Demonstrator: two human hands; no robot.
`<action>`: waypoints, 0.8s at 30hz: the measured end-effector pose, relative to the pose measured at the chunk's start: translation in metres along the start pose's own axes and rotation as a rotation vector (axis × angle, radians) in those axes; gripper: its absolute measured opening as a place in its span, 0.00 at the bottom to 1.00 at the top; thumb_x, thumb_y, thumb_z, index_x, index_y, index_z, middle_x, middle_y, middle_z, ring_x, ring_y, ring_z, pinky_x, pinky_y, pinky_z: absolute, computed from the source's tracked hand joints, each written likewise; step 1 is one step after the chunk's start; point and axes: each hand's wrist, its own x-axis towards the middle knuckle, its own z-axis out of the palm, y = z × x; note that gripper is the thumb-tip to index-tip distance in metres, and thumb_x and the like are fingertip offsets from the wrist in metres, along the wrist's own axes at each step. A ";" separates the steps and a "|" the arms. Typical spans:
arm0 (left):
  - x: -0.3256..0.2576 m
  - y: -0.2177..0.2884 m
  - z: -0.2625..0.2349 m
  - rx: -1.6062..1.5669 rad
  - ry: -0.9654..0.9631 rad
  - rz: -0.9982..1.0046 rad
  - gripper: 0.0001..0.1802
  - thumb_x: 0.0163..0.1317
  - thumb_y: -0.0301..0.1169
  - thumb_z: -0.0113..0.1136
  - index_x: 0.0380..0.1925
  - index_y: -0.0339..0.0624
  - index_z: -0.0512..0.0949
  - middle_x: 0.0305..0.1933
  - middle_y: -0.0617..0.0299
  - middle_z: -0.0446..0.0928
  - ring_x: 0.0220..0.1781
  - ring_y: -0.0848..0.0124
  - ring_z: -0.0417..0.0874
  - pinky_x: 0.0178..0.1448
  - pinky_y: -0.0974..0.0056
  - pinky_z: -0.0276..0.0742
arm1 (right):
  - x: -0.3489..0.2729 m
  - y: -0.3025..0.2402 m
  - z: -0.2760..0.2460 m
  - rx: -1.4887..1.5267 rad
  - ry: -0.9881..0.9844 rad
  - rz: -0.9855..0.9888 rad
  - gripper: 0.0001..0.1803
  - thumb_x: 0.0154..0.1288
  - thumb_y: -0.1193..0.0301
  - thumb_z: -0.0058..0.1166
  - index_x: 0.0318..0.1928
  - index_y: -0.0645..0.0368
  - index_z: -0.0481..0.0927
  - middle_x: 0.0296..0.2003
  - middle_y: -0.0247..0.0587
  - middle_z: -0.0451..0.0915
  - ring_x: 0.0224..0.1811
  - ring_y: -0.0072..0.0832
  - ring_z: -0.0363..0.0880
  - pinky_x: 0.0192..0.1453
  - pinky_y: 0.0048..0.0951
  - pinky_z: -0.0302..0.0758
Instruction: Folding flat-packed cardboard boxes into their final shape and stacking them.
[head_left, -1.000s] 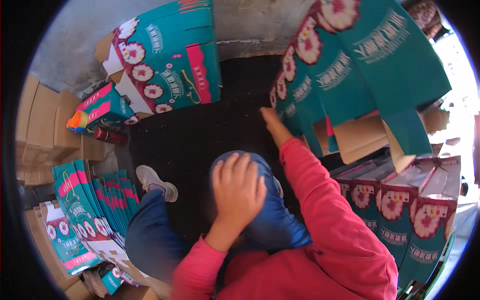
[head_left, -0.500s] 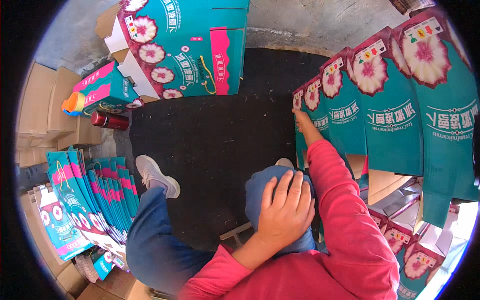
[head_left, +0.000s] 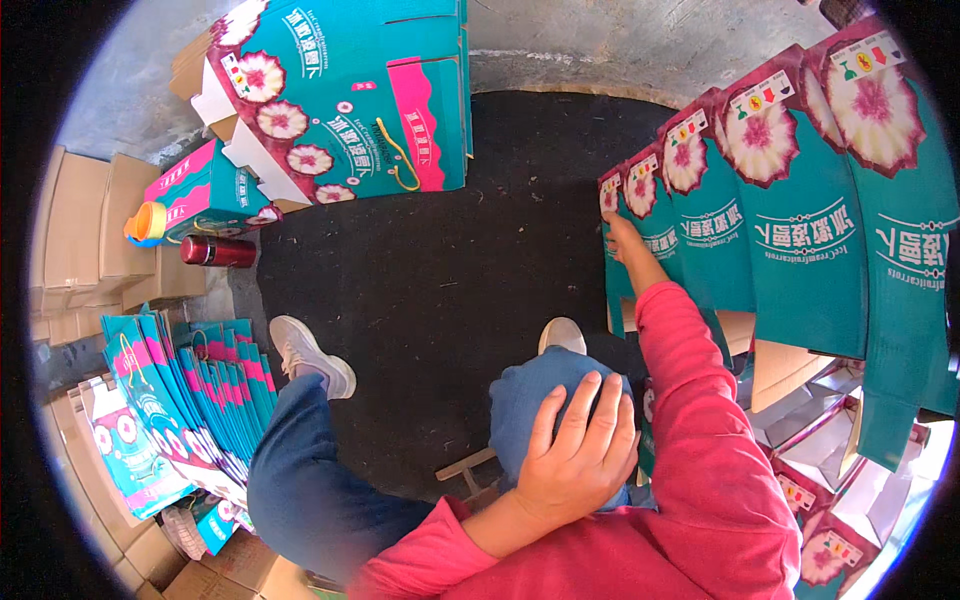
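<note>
My left hand (head_left: 580, 445) lies over my bent right knee (head_left: 530, 400), fingers stretched out and nothing in them. To the right my right arm reaches forward along a row of teal cartons (head_left: 800, 250) printed with purple-and-white radish slices. At the far end of that row, my right hand (head_left: 627, 240) has its fingers closed at the edge of the endmost teal carton (head_left: 610, 195). Part of those fingers is hard to make out. The cartons stand close together, overlapping, with brown inner flaps (head_left: 785, 372) showing below.
Large flattened teal cartons (head_left: 340, 110) stand far left, beside a smaller teal-and-pink box (head_left: 210, 190), an orange-topped bottle (head_left: 147, 222) and a red flask (head_left: 217, 251). Folded cartons (head_left: 225, 390) and brown boxes (head_left: 85, 225) line the left. More cartons (head_left: 835, 545) sit lower right. Black matting (head_left: 430, 270) covers the floor.
The view has shifted slightly, so the row of cartons sits farther right. My right hand stays at the endmost carton, and my left hand stays on the knee with its fingers slightly more spread.
</note>
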 end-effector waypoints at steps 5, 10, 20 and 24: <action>0.031 -0.002 0.045 0.073 -0.046 0.047 0.22 0.55 0.42 0.67 0.48 0.45 0.84 0.59 0.58 0.81 0.62 0.60 0.80 0.66 0.47 0.67 | 0.084 0.002 -0.058 0.038 0.005 0.003 0.46 0.65 0.37 0.48 0.78 0.44 0.59 0.71 0.51 0.66 0.70 0.50 0.66 0.70 0.61 0.58; 0.057 -0.017 0.096 0.156 -0.126 0.049 0.22 0.52 0.43 0.67 0.46 0.46 0.85 0.58 0.60 0.82 0.60 0.62 0.80 0.66 0.48 0.66 | 0.192 0.020 -0.107 0.029 0.008 0.013 0.49 0.65 0.33 0.46 0.77 0.50 0.59 0.70 0.50 0.69 0.66 0.49 0.69 0.72 0.60 0.56; 0.079 -0.028 0.164 0.290 -0.271 0.044 0.18 0.61 0.47 0.62 0.45 0.53 0.85 0.59 0.67 0.83 0.63 0.68 0.80 0.70 0.53 0.62 | 0.341 0.042 -0.203 0.045 0.151 -0.077 0.45 0.65 0.36 0.48 0.72 0.53 0.69 0.63 0.45 0.78 0.57 0.39 0.77 0.48 0.44 0.69; 0.080 -0.024 0.183 0.329 -0.292 0.035 0.17 0.61 0.47 0.61 0.45 0.54 0.85 0.59 0.67 0.83 0.63 0.69 0.80 0.71 0.54 0.62 | 0.366 0.048 -0.215 0.039 0.215 -0.148 0.42 0.67 0.38 0.49 0.71 0.55 0.70 0.63 0.45 0.79 0.58 0.39 0.79 0.41 0.39 0.69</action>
